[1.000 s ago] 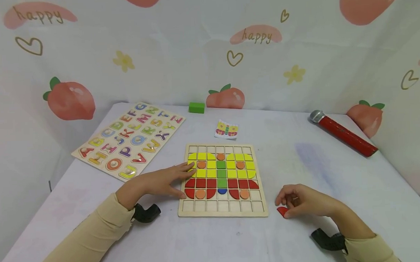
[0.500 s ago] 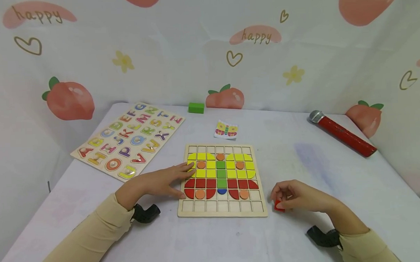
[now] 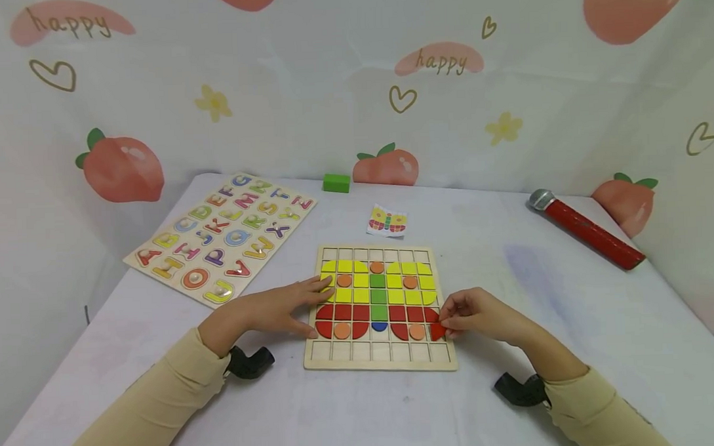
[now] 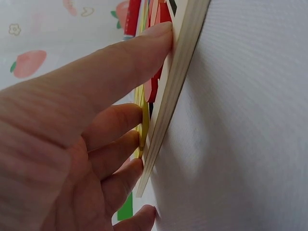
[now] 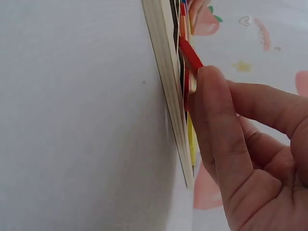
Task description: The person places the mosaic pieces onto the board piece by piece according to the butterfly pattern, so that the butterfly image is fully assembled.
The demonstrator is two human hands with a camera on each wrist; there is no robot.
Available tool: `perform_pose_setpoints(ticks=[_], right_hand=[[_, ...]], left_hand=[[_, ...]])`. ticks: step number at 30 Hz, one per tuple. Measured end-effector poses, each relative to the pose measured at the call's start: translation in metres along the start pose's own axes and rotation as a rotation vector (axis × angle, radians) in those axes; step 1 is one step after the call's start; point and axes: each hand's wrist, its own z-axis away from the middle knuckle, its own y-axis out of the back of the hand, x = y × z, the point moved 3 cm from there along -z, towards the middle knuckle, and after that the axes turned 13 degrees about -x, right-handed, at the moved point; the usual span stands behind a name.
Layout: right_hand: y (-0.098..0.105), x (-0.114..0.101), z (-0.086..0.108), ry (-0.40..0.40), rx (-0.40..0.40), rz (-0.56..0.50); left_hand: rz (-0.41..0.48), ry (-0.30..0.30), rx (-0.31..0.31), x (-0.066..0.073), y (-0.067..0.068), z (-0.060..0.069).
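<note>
A wooden grid board [image 3: 381, 364] lies on the table, bearing a butterfly of yellow, red, green and orange pieces with a blue half-round piece [image 3: 379, 326] at its foot. My left hand [image 3: 271, 312] rests on the board's left edge, fingers fairly straight, thumb near the lower red pieces. Between thumb and fingers my right hand [image 3: 484, 317] pinches a red quarter-round piece [image 3: 437, 331] over the lower right wing, beside an orange disc [image 3: 416, 332]. In the right wrist view this red piece [image 5: 191, 55] is tilted, one end at the board's surface.
A small butterfly picture card [image 3: 387, 222] lies behind the board. Farther back is a green block [image 3: 336, 183]. An alphabet puzzle board [image 3: 222, 237] occupies the left side, and a red microphone [image 3: 590, 231] lies at the back right.
My right hand has picked the red piece up from the table and carried it left and away from me onto the board's right side. The left hand stays in place.
</note>
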Motion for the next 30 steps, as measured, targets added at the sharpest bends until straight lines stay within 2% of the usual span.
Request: perform_pose_setpoints(ticks=[5,11,16,21,27,30], right_hand=[[-0.001,-0.002,0.002,-0.006,0.015,0.028],[-0.001,-0.005,0.005,0.008,0.015,0.096],[0.004,-0.006,0.011,0.014,0.029,0.110],[0.011,-0.008,0.019,0.027,0.042,0.118],[0.020,-0.011,0.028,0.043,0.086,0.157],[0.027,-0.013,0.032,0.035,0.152,0.227]], left_hand=[[-0.006,-0.002,0.003,0.001,-0.001,0.000],[-0.016,0.028,0.005,0.002,-0.002,-0.001],[-0.041,0.059,0.013,0.005,-0.001,-0.002],[-0.060,0.063,0.022,0.008,-0.001,-0.002],[-0.091,0.075,0.028,0.011,0.000,-0.002],[-0.167,0.058,0.068,0.012,0.003,0.002]])
